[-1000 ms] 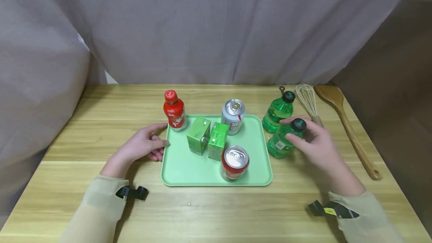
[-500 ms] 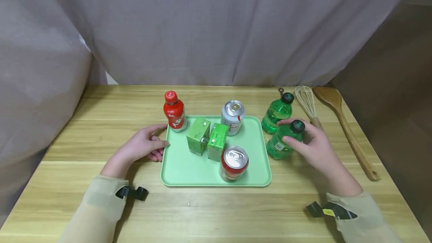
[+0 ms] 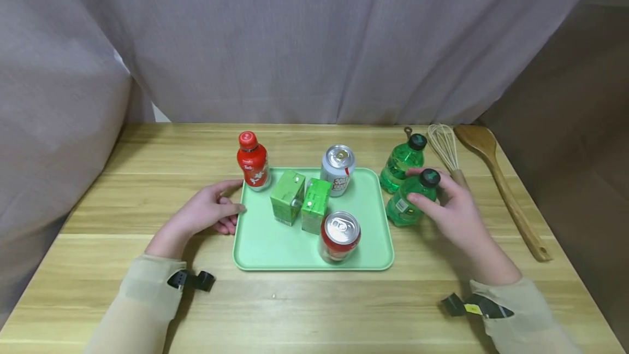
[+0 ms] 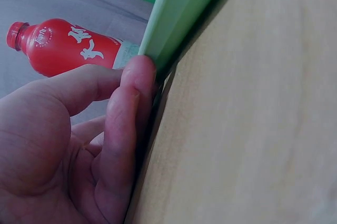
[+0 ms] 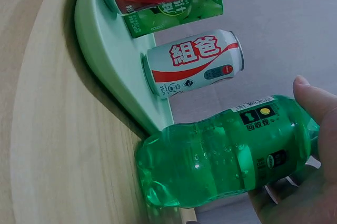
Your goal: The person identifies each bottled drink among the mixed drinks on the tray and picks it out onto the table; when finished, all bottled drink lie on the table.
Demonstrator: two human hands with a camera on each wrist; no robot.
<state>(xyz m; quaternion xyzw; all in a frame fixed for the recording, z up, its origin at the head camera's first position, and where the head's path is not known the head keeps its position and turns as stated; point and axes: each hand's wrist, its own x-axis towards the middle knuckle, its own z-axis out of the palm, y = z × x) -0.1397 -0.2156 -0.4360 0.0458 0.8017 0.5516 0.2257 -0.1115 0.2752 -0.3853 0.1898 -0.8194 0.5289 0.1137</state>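
Note:
In the head view a light green tray (image 3: 275,253) lies on the wooden table. On it stand two green drink cartons (image 3: 286,201) (image 3: 315,209), a red can (image 3: 339,239) and a silver-white can (image 3: 338,171). A red bottle (image 3: 253,163) stands upright at its back left corner. My left hand (image 3: 203,213) holds the tray's left rim, with the fingertips at the edge in the left wrist view. Beyond the right rim, my right hand (image 3: 454,206) grips a green soda bottle (image 5: 210,161) by its upper part, thumb on the near side. Whether its base touches the table I cannot tell.
A second green bottle (image 3: 400,165) stands just behind the held one. Further right lie a whisk (image 3: 444,146) and a wooden spatula (image 3: 506,184). A small metal ring end (image 3: 408,131) shows behind the bottles. Grey cloth (image 3: 295,42) hangs at the table's back.
My right hand and the gripped green bottle have shifted slightly to the left and away from me. The left hand and the things on the tray have stayed put.

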